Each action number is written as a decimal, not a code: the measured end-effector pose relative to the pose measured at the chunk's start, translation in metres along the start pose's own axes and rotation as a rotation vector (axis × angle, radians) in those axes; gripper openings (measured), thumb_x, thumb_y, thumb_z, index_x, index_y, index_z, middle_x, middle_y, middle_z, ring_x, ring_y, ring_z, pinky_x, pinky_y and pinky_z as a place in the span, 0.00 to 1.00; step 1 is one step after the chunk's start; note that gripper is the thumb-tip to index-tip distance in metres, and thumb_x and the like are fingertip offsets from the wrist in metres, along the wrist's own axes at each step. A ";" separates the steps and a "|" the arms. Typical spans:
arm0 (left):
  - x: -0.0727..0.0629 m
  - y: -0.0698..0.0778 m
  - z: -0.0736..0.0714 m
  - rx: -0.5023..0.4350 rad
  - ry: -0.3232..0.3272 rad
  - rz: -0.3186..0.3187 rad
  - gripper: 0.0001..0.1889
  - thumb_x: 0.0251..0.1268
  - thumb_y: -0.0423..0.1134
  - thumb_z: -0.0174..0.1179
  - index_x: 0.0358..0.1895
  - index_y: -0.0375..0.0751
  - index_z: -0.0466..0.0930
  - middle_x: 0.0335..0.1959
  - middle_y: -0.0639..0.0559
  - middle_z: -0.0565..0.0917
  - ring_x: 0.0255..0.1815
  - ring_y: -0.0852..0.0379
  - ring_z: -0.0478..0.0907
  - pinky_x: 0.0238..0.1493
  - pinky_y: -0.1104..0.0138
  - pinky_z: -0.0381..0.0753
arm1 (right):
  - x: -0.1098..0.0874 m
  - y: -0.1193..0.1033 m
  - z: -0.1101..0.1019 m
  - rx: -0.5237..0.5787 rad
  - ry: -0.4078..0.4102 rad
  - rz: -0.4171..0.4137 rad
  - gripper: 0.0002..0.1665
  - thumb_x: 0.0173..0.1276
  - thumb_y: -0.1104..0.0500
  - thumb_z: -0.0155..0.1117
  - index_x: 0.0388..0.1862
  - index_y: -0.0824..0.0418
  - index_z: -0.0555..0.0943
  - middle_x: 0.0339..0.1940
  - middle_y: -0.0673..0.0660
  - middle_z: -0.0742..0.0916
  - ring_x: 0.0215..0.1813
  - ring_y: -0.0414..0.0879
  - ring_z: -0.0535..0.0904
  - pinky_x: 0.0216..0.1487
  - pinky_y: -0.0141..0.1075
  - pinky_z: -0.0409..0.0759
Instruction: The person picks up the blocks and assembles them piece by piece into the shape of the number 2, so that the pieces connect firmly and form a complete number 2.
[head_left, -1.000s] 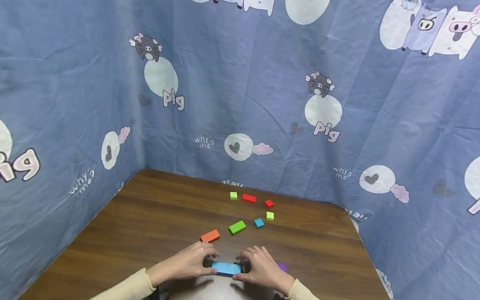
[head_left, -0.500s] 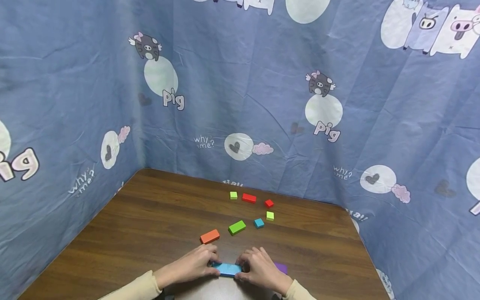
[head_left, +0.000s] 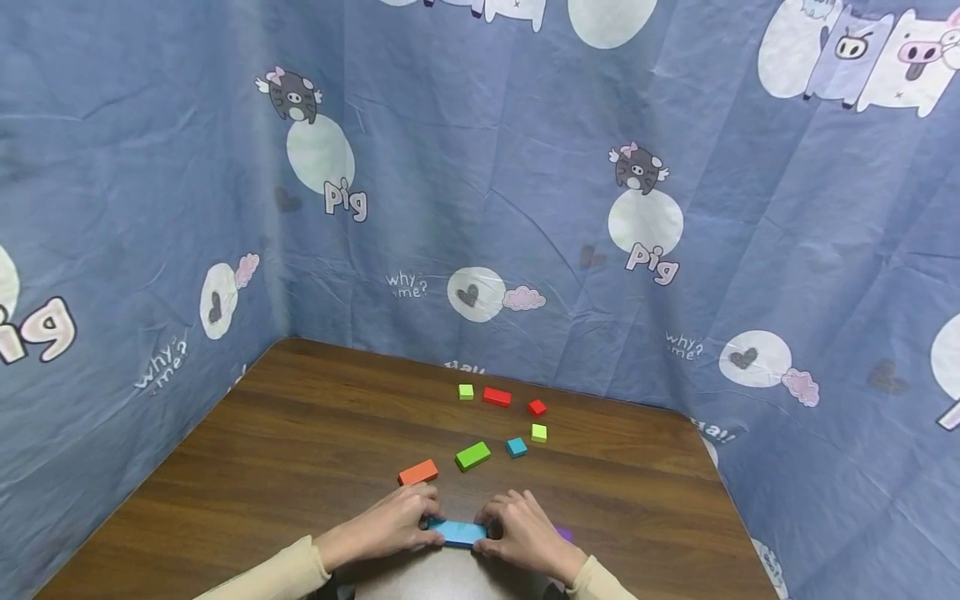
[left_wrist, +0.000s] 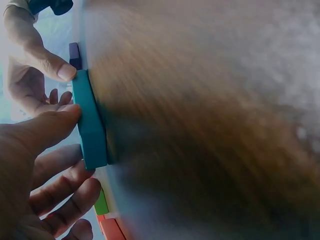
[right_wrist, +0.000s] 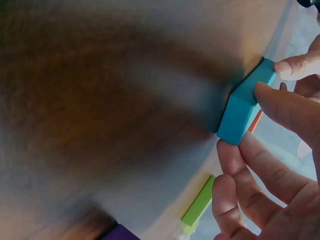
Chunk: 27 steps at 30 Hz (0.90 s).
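Bar (head_left: 459, 533), long and blue, spans the gap between two hands, low in the head view; whether its underside touches the table (head_left: 300, 442) I cannot tell. The left hand (head_left: 405, 522) pinches its left end, thumb on one face and fingertips curved round the far side and end. The right hand (head_left: 521, 533) pinches its right end likewise, thumb against the face, the other fingers bent.

A purple block (head_left: 565, 533) shows just to the right of the right hand, partly hidden by it. An orange block (head_left: 417, 472) lies just beyond the left hand. Farther off, a green block (head_left: 472, 456) sits near a small blue block (head_left: 516, 447). Beyond them, well apart from the hands, are a lime cube (head_left: 538, 433), a red cube (head_left: 537, 407), a red block (head_left: 497, 397) and a second lime cube (head_left: 466, 392). Blue cloth (head_left: 450, 167) printed with pigs hangs behind the table and along both sides.
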<state>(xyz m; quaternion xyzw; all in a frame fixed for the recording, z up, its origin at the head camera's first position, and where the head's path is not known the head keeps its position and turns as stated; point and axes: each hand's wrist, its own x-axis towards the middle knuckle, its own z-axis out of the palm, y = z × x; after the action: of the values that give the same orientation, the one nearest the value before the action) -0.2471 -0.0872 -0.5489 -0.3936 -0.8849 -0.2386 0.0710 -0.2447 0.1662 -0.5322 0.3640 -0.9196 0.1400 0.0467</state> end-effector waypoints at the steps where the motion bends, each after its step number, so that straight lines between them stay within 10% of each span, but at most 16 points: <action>1: 0.000 0.000 0.000 0.001 -0.001 -0.005 0.13 0.54 0.52 0.69 0.33 0.47 0.85 0.28 0.62 0.72 0.29 0.72 0.62 0.30 0.77 0.64 | 0.000 0.000 0.000 -0.002 0.003 0.001 0.16 0.53 0.42 0.74 0.35 0.47 0.84 0.31 0.38 0.82 0.35 0.31 0.68 0.35 0.28 0.59; 27: 0.016 -0.010 0.006 -0.053 -0.017 -0.109 0.12 0.57 0.51 0.67 0.38 0.48 0.85 0.32 0.60 0.72 0.31 0.70 0.64 0.30 0.76 0.65 | 0.012 0.016 -0.003 0.017 -0.006 0.075 0.16 0.53 0.42 0.74 0.37 0.47 0.84 0.33 0.40 0.84 0.37 0.33 0.70 0.38 0.31 0.61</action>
<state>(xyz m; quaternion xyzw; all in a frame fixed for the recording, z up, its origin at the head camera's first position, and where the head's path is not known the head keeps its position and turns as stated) -0.2649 -0.0800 -0.5528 -0.3485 -0.8991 -0.2619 0.0397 -0.2645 0.1702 -0.5310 0.3302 -0.9315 0.1485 0.0353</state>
